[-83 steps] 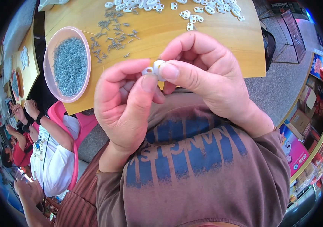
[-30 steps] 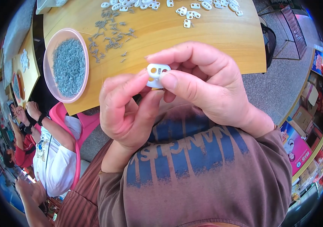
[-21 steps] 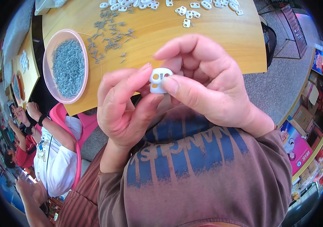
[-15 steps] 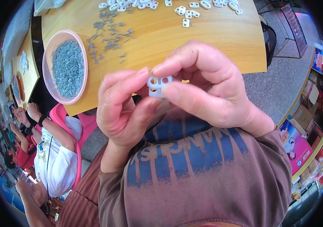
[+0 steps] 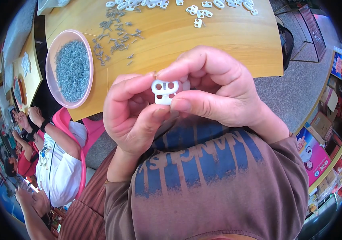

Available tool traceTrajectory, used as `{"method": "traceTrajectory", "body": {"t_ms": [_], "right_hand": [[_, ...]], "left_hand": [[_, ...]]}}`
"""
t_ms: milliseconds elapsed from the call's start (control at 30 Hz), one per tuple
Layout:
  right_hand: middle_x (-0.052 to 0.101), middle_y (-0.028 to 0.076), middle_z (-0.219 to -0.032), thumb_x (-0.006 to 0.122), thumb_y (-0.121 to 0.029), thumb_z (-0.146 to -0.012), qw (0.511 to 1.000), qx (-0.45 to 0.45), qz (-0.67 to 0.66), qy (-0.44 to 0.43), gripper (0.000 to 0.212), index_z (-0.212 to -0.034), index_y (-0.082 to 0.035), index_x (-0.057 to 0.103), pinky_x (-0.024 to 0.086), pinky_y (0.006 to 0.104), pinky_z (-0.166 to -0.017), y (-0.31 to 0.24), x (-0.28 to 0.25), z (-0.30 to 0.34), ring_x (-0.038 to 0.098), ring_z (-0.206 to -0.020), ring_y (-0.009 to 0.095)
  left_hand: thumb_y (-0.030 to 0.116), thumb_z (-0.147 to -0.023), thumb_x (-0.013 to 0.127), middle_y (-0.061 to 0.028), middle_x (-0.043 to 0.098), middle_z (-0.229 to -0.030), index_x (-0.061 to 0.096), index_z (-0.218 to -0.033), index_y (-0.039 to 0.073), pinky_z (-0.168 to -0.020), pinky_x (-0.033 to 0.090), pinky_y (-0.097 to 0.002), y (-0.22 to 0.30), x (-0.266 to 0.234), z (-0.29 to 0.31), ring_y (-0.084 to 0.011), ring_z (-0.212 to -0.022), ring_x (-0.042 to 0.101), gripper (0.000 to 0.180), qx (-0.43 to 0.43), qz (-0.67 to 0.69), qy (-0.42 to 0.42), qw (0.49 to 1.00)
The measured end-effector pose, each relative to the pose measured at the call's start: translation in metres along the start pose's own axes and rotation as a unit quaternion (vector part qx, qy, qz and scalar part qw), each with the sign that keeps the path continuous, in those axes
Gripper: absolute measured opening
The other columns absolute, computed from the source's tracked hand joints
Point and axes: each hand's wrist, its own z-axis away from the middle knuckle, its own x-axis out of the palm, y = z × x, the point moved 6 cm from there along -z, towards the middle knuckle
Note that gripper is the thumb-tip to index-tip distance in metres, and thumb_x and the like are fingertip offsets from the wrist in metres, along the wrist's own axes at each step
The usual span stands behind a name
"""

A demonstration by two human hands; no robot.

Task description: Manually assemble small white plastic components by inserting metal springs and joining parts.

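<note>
A white plastic two-hole cord lock [image 5: 165,88] is held up over the table's near edge, its oval upper part sitting on a squarer lower part. A short grey piece, likely a spring, shows between the upper holes. My left hand [image 5: 129,112] pinches it from the left, forefinger at the top corner and thumb at the bottom. On the other side my right hand [image 5: 223,88] has its forefinger along the top and its thumb at the lower right corner. Another pale rounded piece [image 5: 186,85] shows behind, by my right fingers; I cannot tell what it is.
On the wooden table [image 5: 243,44], a pink bowl [image 5: 91,76] full of small metal springs stands at the left. Loose springs [image 5: 117,38] lie beside it, with white plastic pieces [image 5: 199,18] farther back. Co-workers [image 5: 59,164] sit at the left by a pink chair [image 5: 89,138].
My right thumb has slid down off the front of the cord lock to its lower corner, so both its parts show. The upper part now sits closer over the lower one, facing me.
</note>
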Motion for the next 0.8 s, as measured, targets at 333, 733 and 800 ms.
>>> {"method": "traceTrajectory", "body": {"t_ms": [333, 733, 800], "right_hand": [[0.054, 0.01, -0.096, 0.053, -0.001, -0.083, 0.998, -0.032, 0.046, 0.013, 0.026, -0.107, 0.004, 0.046, 0.046, 0.0211, -0.069, 0.001, -0.0015, 0.0022, 0.055, -0.083, 0.01], [0.051, 0.01, -0.093, 0.049, -0.005, -0.086, 0.988, -0.058, 0.139, 0.016, 0.025, -0.108, 0.003, 0.043, 0.045, 0.0223, -0.065, 0.0073, 0.0002, 0.0077, 0.053, -0.076, 0.011], [0.051, 0.01, -0.093, 0.049, -0.007, -0.086, 0.99, -0.062, 0.121, 0.023, 0.025, -0.108, 0.003, 0.043, 0.045, 0.0218, -0.065, 0.0087, 0.0003, 0.0084, 0.053, -0.078, 0.011]], "left_hand": [[0.006, -0.076, 0.064, -0.0116, 0.049, -0.101, 0.045, -0.108, -0.005, -0.082, 0.043, -0.027, -0.0047, 0.002, 0.0008, -0.0176, -0.094, 0.053, 0.039, -0.058, 0.049, 0.029, 0.997], [0.0, -0.078, 0.06, -0.0112, 0.05, -0.092, 0.049, -0.106, -0.001, -0.052, 0.046, -0.018, -0.0087, 0.0033, 0.005, -0.0102, -0.063, 0.054, 0.03, -0.049, 0.066, 0.04, 0.996], [-0.001, -0.078, 0.059, -0.0109, 0.05, -0.093, 0.049, -0.105, -0.001, -0.052, 0.045, -0.0177, -0.0089, 0.0033, 0.0057, -0.0102, -0.062, 0.053, 0.029, -0.043, 0.06, 0.036, 0.997]]}}
